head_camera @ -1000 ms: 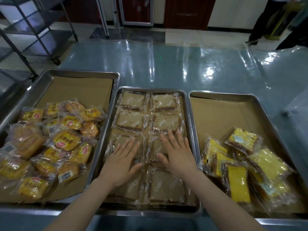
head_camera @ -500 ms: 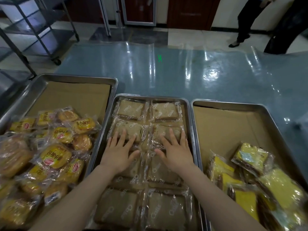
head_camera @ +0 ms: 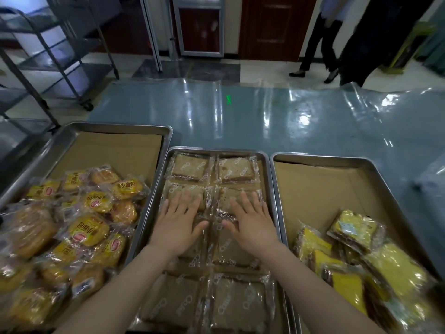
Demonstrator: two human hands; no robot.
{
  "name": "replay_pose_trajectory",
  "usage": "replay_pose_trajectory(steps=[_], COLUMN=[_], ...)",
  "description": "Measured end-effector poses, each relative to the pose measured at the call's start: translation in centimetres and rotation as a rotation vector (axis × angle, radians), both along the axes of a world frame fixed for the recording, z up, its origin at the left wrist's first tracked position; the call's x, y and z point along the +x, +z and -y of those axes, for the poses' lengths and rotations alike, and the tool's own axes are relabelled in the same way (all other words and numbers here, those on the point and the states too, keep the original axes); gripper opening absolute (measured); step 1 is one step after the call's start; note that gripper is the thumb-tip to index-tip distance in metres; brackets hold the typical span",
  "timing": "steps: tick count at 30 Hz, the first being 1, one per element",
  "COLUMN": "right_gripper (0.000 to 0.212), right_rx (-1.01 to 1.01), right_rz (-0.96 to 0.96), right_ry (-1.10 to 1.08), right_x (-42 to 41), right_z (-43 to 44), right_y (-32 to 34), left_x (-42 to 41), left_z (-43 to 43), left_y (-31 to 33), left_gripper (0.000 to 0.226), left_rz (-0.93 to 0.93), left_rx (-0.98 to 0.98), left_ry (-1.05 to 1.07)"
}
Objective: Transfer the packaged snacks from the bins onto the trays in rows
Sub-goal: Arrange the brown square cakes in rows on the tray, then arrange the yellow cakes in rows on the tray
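Note:
A steel middle tray (head_camera: 218,150) holds brown sandwich packs (head_camera: 190,167) laid in two columns and several rows. My left hand (head_camera: 179,224) lies flat, fingers spread, on the left column around the second and third rows. My right hand (head_camera: 252,222) lies flat on the right column beside it. Neither hand grips a pack. The left tray (head_camera: 115,127), lined with cardboard, carries a loose heap of yellow small-bread packs (head_camera: 89,227). The right tray (head_camera: 337,160), also cardboard-lined, has a pile of yellow cake-slice packs (head_camera: 354,227) at its near end.
The trays sit on a blue-grey table (head_camera: 240,116) under shiny clear film. A metal wheeled rack (head_camera: 48,59) stands at the far left. Two people's legs (head_camera: 320,44) are at the far right by a dark door. The far halves of both outer trays show bare cardboard.
Both hands have slid forward over the sandwich packs, from the third and fourth rows to the second and third. The view has tilted up, and the people at the back have walked left.

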State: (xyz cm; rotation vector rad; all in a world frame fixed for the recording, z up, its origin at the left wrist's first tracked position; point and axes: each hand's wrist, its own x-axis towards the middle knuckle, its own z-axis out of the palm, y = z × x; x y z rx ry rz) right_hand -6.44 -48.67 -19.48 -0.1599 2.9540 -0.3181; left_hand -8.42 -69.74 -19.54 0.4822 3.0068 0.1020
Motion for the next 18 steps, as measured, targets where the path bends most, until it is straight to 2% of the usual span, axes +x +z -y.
replay_pose_trajectory(steps=[11, 15, 18], right_gripper=[0.064, 0.059, 0.056], right_rx=[-0.125, -0.252, -0.262], right_rz=[-0.24, -0.308, -0.362], right_ry=[-0.014, -0.089, -0.133], right_x=[4.4, 7.5, 10.2], right_z=[-0.9, -2.0, -4.0], right_y=[12.7, 15.0, 15.0], left_x=[3.6, 6.3, 8.0], left_z=[-0.3, -0.3, -1.2], left_y=[12.3, 14.3, 14.5], left_gripper=[0.07, 0.07, 0.071], left_rz=[-0.244, -0.273, -0.272], left_rx=[0.096, 0.141, 0.181], left_ry=[-0.233, -0.265, -0.284])
